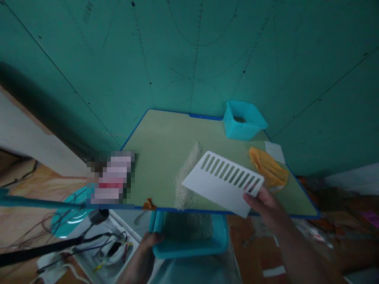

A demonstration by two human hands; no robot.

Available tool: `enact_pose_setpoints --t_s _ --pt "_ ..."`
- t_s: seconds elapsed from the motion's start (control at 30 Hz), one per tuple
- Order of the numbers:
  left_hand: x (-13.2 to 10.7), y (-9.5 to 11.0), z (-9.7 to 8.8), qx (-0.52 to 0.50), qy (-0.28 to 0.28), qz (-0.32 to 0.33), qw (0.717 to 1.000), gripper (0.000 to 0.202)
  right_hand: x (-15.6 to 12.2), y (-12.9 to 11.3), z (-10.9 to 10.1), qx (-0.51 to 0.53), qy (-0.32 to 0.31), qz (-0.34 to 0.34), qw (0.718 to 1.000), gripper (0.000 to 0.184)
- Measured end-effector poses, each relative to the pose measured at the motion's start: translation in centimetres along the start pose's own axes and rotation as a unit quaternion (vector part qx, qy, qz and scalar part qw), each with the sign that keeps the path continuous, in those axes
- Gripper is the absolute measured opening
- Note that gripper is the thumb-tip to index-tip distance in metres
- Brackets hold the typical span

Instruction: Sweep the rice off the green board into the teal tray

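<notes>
My right hand [268,207] grips a white slotted scraper [223,181] by its right end, holding it flat over the green table [160,138]. The scraper's left edge lies beside a ridge of white rice grains [186,177] that runs to the table's front edge. My left hand [149,242] holds a teal tub [189,234] by its left rim just under that edge; rice lies inside the tub.
A second teal tub [243,120] stands at the table's back right. An orange cloth [268,167] and a white card [274,151] lie at the right. A small orange scrap [149,204] sits on the front edge. Cables [97,244] lie on the floor at left.
</notes>
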State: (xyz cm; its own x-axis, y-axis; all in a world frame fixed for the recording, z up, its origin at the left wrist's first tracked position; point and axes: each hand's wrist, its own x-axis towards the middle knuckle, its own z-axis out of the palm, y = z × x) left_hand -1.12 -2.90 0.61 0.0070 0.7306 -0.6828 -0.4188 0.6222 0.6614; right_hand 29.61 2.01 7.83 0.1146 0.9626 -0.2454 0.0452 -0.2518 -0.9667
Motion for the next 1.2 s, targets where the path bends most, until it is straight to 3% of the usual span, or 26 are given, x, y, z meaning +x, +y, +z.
enact_pose_setpoints --t_s 0.13,0.3,0.63,0.8,0.93,1.03,1.2 --pt "0.0 -0.2 -0.3 0.005 0.0 0.008 1.0 0.001 2.7 0.0 1.5 -0.027 -0.036 -0.033 0.998 0.037" --pt "0.0 -0.5 -0.7 0.005 0.01 0.017 1.0 0.004 4.0 0.3 2.3 -0.057 -0.082 -0.061 0.993 0.031" --pt "0.4 -0.1 -0.7 -0.011 0.02 0.022 0.999 0.011 2.6 1.2 1.5 -0.043 -0.156 -0.016 0.987 0.03" --pt "1.2 -0.2 -1.1 -0.049 -0.016 0.001 0.999 0.02 1.7 1.1 1.2 -0.047 -0.175 -0.007 0.983 0.032" --pt "1.3 -0.3 -1.3 -0.052 -0.02 0.002 0.998 0.022 2.4 0.2 0.9 -0.044 -0.132 -0.017 0.99 0.031" --pt "0.8 0.1 -0.6 -0.072 -0.011 -0.005 0.997 0.017 4.1 -1.2 1.1 -0.019 -0.094 -0.072 0.993 0.028" --pt "0.1 0.6 0.3 -0.07 0.022 0.001 0.997 0.011 7.3 -4.2 3.1 0.052 -0.131 -0.137 0.98 0.026"
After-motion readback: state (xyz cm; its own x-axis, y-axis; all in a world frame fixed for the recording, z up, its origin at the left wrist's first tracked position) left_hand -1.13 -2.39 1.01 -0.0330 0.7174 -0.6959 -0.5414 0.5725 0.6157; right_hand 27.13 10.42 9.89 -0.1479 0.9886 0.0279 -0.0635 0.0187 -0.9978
